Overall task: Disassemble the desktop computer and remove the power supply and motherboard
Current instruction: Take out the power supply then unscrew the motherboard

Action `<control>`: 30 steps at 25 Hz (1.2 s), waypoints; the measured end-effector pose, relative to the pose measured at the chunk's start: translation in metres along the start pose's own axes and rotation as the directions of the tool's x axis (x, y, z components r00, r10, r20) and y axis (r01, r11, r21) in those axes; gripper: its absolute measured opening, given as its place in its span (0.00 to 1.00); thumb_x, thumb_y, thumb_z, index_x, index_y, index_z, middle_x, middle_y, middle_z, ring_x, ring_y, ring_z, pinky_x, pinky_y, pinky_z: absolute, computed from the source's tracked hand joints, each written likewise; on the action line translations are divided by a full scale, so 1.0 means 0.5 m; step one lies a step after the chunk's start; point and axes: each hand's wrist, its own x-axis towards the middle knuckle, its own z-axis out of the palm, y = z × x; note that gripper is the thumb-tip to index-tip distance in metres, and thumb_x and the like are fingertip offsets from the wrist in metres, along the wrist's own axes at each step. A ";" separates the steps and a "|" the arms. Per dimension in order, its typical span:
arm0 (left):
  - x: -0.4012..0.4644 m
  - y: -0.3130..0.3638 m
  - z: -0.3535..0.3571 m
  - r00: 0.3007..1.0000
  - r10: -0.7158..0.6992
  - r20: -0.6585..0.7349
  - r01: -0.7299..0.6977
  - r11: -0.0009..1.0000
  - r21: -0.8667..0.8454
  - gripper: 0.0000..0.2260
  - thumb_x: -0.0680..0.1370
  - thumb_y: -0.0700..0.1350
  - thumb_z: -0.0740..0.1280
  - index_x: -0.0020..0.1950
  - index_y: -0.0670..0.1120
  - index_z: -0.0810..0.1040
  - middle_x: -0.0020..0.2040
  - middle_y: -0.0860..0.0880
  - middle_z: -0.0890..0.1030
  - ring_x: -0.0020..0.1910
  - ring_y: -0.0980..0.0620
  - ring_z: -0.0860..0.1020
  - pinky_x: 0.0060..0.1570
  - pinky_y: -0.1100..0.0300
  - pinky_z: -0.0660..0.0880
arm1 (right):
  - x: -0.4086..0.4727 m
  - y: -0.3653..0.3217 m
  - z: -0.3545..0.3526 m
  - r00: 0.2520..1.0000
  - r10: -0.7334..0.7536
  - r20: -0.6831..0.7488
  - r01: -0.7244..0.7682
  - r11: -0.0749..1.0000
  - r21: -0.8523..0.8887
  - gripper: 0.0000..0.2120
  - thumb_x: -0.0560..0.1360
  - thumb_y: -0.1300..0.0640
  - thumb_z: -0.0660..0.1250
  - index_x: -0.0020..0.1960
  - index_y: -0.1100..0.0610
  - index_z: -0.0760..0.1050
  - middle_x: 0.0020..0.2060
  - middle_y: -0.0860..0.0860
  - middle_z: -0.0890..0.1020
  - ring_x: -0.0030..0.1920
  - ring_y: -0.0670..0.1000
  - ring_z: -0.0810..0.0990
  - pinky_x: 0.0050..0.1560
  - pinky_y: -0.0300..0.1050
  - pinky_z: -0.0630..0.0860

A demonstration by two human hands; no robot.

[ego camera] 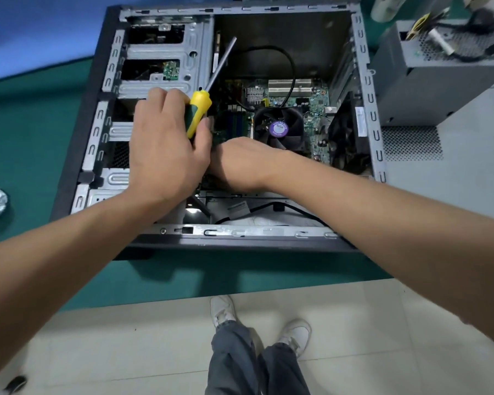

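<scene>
The power supply (439, 67) already sits outside on the green mat to the right of the open computer case (371, 109), its cables piled on top, so that half of the task looks done. The motherboard (311, 109), with its CPU fan (278, 128), is still seated in the case. The left hand (163, 149) grips a yellow-and-green screwdriver (198, 112), shaft pointing up and away, while the right hand (240, 163) reaches down at the board's near-left edge, its fingers hidden, so its grip cannot be told.

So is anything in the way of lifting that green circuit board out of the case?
Yes: the black fan cooler sits on the green motherboard, a black cable loops above, and both hands are over it.
</scene>
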 end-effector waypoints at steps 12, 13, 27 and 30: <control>0.002 -0.001 0.000 1.000 0.009 -0.004 -0.008 0.999 0.037 0.14 0.79 0.50 0.61 0.55 0.39 0.71 0.52 0.39 0.72 0.51 0.41 0.69 0.47 0.59 0.57 | 0.037 0.027 0.003 0.970 -0.053 0.238 0.066 0.997 -0.045 0.13 0.81 0.58 0.58 0.61 0.59 0.76 0.51 0.54 0.80 0.40 0.54 0.73 0.37 0.42 0.67; 0.002 -0.001 0.000 1.000 0.007 -0.005 -0.007 0.999 0.038 0.14 0.79 0.50 0.61 0.55 0.39 0.71 0.52 0.39 0.72 0.51 0.41 0.69 0.47 0.59 0.57 | 0.035 0.027 0.001 0.970 -0.060 0.237 0.071 0.997 -0.035 0.13 0.81 0.58 0.58 0.61 0.59 0.76 0.51 0.54 0.80 0.40 0.53 0.72 0.36 0.40 0.66; 0.002 -0.002 0.002 1.000 -0.004 0.002 0.004 1.000 0.002 0.14 0.79 0.51 0.60 0.54 0.40 0.71 0.51 0.39 0.72 0.48 0.47 0.64 0.47 0.57 0.59 | 0.038 0.008 -0.010 0.952 -0.072 0.297 0.117 0.983 -0.139 0.14 0.82 0.59 0.56 0.59 0.62 0.77 0.53 0.57 0.81 0.43 0.55 0.75 0.42 0.46 0.73; 0.003 0.000 0.000 1.000 -0.012 0.002 0.012 1.000 0.009 0.14 0.79 0.51 0.60 0.54 0.39 0.71 0.52 0.39 0.72 0.48 0.48 0.63 0.47 0.57 0.59 | 0.044 -0.009 -0.015 0.941 -0.039 0.337 0.114 0.972 -0.205 0.10 0.81 0.61 0.58 0.53 0.62 0.77 0.43 0.54 0.79 0.36 0.53 0.73 0.39 0.43 0.67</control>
